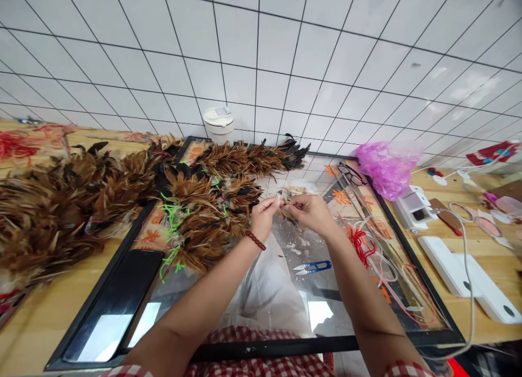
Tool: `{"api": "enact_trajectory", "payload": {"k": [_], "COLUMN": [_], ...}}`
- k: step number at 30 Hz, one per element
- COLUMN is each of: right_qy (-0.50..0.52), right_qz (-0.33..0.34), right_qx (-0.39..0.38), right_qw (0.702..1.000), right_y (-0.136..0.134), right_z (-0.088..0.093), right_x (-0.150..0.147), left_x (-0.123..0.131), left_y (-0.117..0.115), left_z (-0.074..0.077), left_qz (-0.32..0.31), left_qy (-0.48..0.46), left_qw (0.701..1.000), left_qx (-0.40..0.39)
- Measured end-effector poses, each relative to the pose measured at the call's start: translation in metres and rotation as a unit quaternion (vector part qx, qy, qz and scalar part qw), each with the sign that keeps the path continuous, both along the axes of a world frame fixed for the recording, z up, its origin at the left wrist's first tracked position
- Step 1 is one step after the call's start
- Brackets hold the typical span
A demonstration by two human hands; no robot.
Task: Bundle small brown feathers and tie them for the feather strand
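My left hand (264, 214) and my right hand (310, 210) meet above a black-framed glass panel (122, 268). Both pinch a small bunch of pale brown feathers (287, 203) between thumb and fingers. A dark red bead bracelet (255, 240) circles my left wrist. Blue-handled thread snips (312, 267) lie on the glass just below my hands. Bundles of brown feathers (204, 214) tied with green string lie to the left of my left hand.
A big heap of brown feathers (53, 208) covers the table's left. A white lidded cup (219, 124) stands by the tiled wall. Glasses (351, 173), a pink plastic bag (387, 167), red cord (361, 241), thin sticks and white devices (460, 268) lie right.
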State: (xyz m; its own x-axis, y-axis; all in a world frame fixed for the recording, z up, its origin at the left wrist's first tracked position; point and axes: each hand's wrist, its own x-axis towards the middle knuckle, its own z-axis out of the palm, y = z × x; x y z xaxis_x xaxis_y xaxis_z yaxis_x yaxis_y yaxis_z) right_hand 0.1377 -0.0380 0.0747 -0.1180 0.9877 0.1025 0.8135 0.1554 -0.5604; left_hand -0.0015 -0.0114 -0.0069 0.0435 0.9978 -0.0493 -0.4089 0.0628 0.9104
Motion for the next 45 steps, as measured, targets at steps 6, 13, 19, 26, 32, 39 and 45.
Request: {"api": "enact_trajectory", "payload": {"k": [6, 13, 19, 26, 32, 39, 45], "right_qy": [-0.052, -0.111, 0.095, 0.202, 0.126, -0.068, -0.201], "right_qz": [0.009, 0.005, 0.049, 0.128, 0.094, -0.011, -0.021], "right_qx": [0.014, -0.025, 0.066, 0.051, 0.090, -0.016, -0.101], "right_qw": [0.999, 0.994, 0.992, 0.970, 0.983, 0.998, 0.974], "right_y": [0.000, -0.001, 0.010, 0.013, 0.012, 0.015, 0.014], "right_z": [-0.002, -0.004, -0.009, -0.012, -0.010, -0.017, -0.019], "right_x": [-0.012, -0.007, 0.009, 0.010, 0.006, 0.017, 0.019], "left_x": [0.002, 0.000, -0.001, 0.000, 0.003, 0.000, 0.000], "left_y": [0.001, 0.000, -0.001, -0.005, -0.008, 0.002, 0.001], "left_z": [-0.002, -0.001, -0.002, 0.004, 0.008, 0.002, 0.006], "left_qz": [0.000, -0.009, -0.055, -0.153, -0.150, 0.045, 0.069], "left_qy": [0.009, 0.022, 0.020, -0.006, 0.013, -0.015, -0.038], "left_qw": [0.999, 0.999, 0.994, 0.986, 0.987, 0.999, 0.997], "left_qx": [0.032, 0.047, 0.092, 0.061, 0.050, -0.001, -0.010]}}
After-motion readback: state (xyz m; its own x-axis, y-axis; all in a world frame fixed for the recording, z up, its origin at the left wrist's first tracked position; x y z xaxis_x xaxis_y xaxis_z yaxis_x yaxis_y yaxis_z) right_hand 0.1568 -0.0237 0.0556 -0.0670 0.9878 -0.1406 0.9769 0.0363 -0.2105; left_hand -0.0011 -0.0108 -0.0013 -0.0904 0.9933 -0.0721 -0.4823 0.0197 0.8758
